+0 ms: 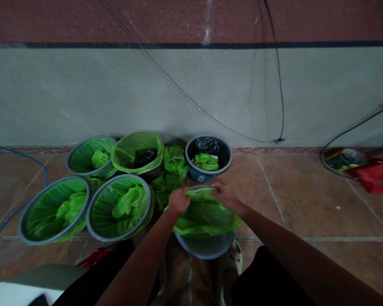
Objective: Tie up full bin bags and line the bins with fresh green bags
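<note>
A thin green plastic bag (207, 214) spreads open over a grey-rimmed bin (207, 250) on the floor between my feet. My left hand (179, 200) is closed on the bag's far edge at the left. On the right side of that same edge, my right hand (226, 196) pinches the plastic. The bag's near edge hangs inside the bin's front, so the grey rim there shows bare. Just beyond my hands stands a blue bin (201, 175) with a black liner and a folded green bag (206, 161) in it.
To the left stand several green-lined bins, among them a grey-rimmed bin (88, 212) and a bin with a black bundle (146, 158). Loose green bags (175, 161) lie between them. A blue hose (46, 174) runs at far left, a red object (375, 176) at far right. Cables hang along the wall (115, 93).
</note>
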Demonstrator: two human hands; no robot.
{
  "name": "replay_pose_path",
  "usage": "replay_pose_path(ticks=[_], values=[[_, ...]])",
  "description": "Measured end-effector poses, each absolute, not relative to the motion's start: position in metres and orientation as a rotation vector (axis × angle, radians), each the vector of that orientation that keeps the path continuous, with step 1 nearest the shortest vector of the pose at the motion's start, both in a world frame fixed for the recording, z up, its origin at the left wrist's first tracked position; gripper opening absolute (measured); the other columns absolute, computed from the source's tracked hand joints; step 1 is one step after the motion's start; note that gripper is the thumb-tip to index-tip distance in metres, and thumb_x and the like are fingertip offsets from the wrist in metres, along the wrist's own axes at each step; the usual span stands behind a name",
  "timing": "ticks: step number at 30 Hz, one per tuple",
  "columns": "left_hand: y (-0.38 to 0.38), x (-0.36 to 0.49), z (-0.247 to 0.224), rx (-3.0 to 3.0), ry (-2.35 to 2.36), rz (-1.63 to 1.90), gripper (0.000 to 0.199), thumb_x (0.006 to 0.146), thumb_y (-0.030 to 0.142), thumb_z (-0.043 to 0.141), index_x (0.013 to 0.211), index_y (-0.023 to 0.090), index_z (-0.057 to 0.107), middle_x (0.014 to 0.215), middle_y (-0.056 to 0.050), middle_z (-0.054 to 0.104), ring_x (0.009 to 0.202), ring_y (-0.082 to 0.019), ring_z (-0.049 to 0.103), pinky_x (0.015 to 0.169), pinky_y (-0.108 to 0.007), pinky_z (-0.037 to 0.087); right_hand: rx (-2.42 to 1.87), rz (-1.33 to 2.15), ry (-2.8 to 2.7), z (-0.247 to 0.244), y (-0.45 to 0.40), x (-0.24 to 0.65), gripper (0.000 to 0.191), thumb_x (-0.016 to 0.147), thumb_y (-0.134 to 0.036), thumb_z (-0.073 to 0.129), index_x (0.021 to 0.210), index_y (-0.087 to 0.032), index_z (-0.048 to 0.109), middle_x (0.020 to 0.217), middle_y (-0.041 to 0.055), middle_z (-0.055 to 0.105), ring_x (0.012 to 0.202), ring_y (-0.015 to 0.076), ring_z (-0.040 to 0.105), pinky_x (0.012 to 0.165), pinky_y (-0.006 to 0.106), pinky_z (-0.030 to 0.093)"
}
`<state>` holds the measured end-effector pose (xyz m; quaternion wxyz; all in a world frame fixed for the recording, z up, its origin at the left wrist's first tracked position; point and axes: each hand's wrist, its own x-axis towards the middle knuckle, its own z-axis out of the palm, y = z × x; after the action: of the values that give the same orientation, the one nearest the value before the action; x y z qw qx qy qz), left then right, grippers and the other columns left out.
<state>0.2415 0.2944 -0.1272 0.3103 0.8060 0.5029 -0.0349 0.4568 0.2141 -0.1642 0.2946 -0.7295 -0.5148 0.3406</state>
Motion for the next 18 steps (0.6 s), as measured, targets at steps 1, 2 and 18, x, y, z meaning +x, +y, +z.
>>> replay_pose_path(ticks=[1,2,18], values=[[0.297,0.242,-0.129,2.126,1.325,-0.108,0.023,0.082,0.016,0.052,0.098,0.016,0.070,0.095,-0.009,0.073,0.093,-0.022,0.067,0.085,-0.032,0.047,-1.958,0.899,-1.354,-0.165,0.216,0.458,0.020,0.075,-0.020,0.058,0.091,-0.018,0.069,0.093,0.0063,0.074,0.086,0.0208,0.068,0.083,0.033,0.051],[0.301,0.242,-0.130,2.125,1.315,-0.123,0.023,0.080,0.016,0.054,0.097,0.017,0.070,0.093,-0.009,0.073,0.092,-0.022,0.067,0.083,-0.031,0.047,-1.968,0.895,-1.338,-0.165,0.218,0.459,0.020,0.073,-0.018,0.058,0.090,-0.018,0.070,0.093,0.0065,0.074,0.086,0.0211,0.068,0.084,0.033,0.051],[0.332,0.250,-0.157,1.862,1.432,-0.015,0.026,0.088,0.028,0.053,0.089,0.014,0.075,0.084,-0.008,0.074,0.077,-0.017,0.065,0.068,-0.025,0.044,-1.865,1.010,-1.166,-0.185,0.244,0.471,0.025,0.077,-0.038,0.058,0.070,-0.017,0.069,0.067,0.0036,0.068,0.063,0.0171,0.060,0.062,0.029,0.048]])
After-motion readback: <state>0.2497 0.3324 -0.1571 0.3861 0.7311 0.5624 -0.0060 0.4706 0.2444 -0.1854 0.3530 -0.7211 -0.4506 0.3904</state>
